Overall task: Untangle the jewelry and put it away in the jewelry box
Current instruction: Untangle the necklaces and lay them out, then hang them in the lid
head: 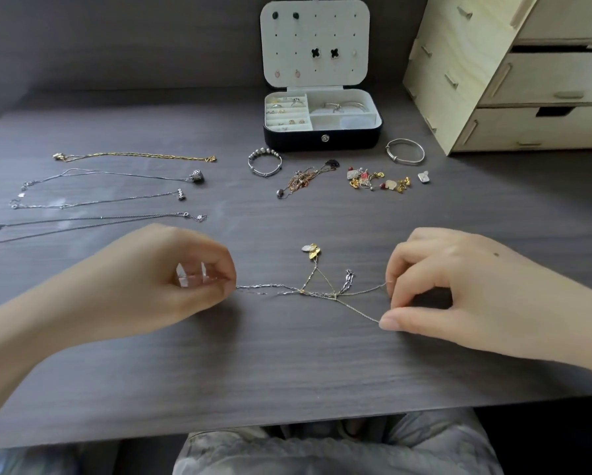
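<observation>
Two thin chains lie knotted together (322,293) on the dark table, between my hands. A small gold and silver pendant (311,251) sits at the top of the tangle. My left hand (171,279) pinches the silver chain's left end. My right hand (459,289) pinches the fine gold strands at the right, one under the thumb tip. The open jewelry box (322,137) stands at the back, with rings and bangles in its tray and earrings pinned on its lid.
Several straightened necklaces (116,186) lie in rows at the left. A beaded bracelet (265,161), a tangled rose-gold chain (305,180), a heap of charms (378,181) and a silver bangle (405,151) lie before the box. A wooden drawer unit (513,73) stands back right.
</observation>
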Tool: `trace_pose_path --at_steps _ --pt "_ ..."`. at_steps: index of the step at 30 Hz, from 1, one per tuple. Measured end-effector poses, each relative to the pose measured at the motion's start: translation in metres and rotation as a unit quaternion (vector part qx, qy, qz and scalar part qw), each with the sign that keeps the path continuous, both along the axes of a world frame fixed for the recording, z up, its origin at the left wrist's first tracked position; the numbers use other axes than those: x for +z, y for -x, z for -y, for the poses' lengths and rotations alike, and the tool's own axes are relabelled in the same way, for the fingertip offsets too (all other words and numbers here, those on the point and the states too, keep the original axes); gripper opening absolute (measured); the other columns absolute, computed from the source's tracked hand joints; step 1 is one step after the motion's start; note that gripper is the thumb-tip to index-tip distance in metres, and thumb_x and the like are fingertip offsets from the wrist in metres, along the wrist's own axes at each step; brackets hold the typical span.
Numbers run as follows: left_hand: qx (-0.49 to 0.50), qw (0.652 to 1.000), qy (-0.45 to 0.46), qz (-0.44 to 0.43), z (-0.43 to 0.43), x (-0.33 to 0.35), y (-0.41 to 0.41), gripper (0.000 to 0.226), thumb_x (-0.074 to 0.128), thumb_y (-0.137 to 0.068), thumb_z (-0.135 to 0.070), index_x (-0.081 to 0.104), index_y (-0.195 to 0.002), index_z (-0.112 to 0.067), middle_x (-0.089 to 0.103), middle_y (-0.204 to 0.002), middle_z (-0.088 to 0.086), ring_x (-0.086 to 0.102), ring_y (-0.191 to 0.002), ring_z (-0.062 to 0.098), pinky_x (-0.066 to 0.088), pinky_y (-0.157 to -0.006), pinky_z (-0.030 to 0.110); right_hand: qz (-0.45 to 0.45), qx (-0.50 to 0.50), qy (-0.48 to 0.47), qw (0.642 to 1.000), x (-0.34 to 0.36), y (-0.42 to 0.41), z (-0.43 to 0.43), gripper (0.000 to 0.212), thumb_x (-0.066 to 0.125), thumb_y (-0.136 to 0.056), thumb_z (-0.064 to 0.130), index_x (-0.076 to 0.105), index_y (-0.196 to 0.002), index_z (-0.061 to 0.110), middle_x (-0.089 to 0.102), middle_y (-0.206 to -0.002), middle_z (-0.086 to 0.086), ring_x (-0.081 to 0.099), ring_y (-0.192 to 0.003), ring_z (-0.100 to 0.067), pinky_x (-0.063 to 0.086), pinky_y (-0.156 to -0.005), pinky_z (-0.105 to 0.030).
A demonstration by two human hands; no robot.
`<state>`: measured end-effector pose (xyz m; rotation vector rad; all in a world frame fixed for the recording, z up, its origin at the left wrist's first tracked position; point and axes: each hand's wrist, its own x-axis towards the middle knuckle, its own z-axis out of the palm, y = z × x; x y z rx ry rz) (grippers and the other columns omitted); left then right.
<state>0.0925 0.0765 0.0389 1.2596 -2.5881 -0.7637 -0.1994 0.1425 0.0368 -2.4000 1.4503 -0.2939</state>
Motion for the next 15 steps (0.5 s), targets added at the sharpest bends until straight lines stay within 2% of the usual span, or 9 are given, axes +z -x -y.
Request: trace_pose_path --at_steps 2,5,8,11,14,15 --pt "-0.018 1.000 0.005 0.012 0.000 -0.001 -0.002 0.028 0.040 -0.066 -0.058 0.062 -0.074 -0.042 0.061 -0.079 -0.019 0.056 -0.067 0.001 0.041 -0.054 0.010 0.023 -0.008 0.016 1.000 -0.001 -0.004 0.003 0.034 0.046 -0.074 0.061 0.064 -0.064 0.033 0.058 -0.073 0.022 0.052 -0.078 -0.004 0.045 -0.067 -0.028" --pt "-0.021 0.999 0.021 0.016 -0.001 -0.002 -0.002 0.031 0.038 -0.069 -0.061 0.062 -0.077 -0.044 0.060 -0.085 -0.020 0.059 -0.071 0.006 0.046 -0.060 0.017 0.059 -0.035 0.035 0.997 -0.003 -0.010 0.012 0.019 0.053 -0.077 0.047 0.066 -0.074 0.033 0.058 -0.073 0.019 0.049 -0.075 -0.004 0.042 -0.069 -0.025" --pt "-0.005 0.999 0.035 0.012 -0.002 -0.004 -0.003 0.032 0.036 -0.071 -0.062 0.060 -0.080 -0.044 0.059 -0.086 -0.020 0.058 -0.074 0.005 0.047 -0.063 0.021 0.030 -0.047 0.060 0.997 -0.004 -0.013 0.017 0.017 0.053 -0.077 0.046 0.066 -0.076 0.035 0.057 -0.069 0.017 0.046 -0.072 -0.004 0.038 -0.067 -0.020" --pt "0.007 0.998 0.055 0.026 -0.003 -0.003 -0.003 0.034 0.031 -0.070 -0.064 0.057 -0.083 -0.046 0.058 -0.087 -0.024 0.058 -0.078 0.001 0.050 -0.065 0.025 0.012 -0.076 0.021 0.997 0.000 -0.012 0.018 0.013 0.060 -0.078 0.046 0.065 -0.074 0.035 0.056 -0.057 0.017 0.049 -0.066 0.002 0.039 -0.064 -0.022" --pt "0.022 0.996 0.079 0.043 -0.003 0.000 -0.002 0.032 0.031 -0.071 -0.065 0.056 -0.081 -0.049 0.059 -0.085 -0.024 0.056 -0.078 -0.004 0.041 -0.056 0.018 -0.033 -0.080 0.007 0.996 0.002 -0.012 0.016 0.018 0.053 -0.073 0.050 0.064 -0.074 0.036 0.054 -0.065 0.031 0.049 -0.069 0.005 0.028 -0.054 -0.019" --pt "0.024 0.995 0.090 0.046 -0.003 0.000 0.000 0.029 0.034 -0.072 -0.064 0.057 -0.079 -0.047 0.059 -0.083 -0.022 0.055 -0.077 -0.004 0.037 -0.055 0.017 -0.052 -0.080 0.007 0.995 0.003 -0.012 0.016 0.021 0.051 -0.071 0.052 0.063 -0.075 0.036 0.054 -0.065 0.031 0.049 -0.068 0.005 0.026 -0.053 -0.018"
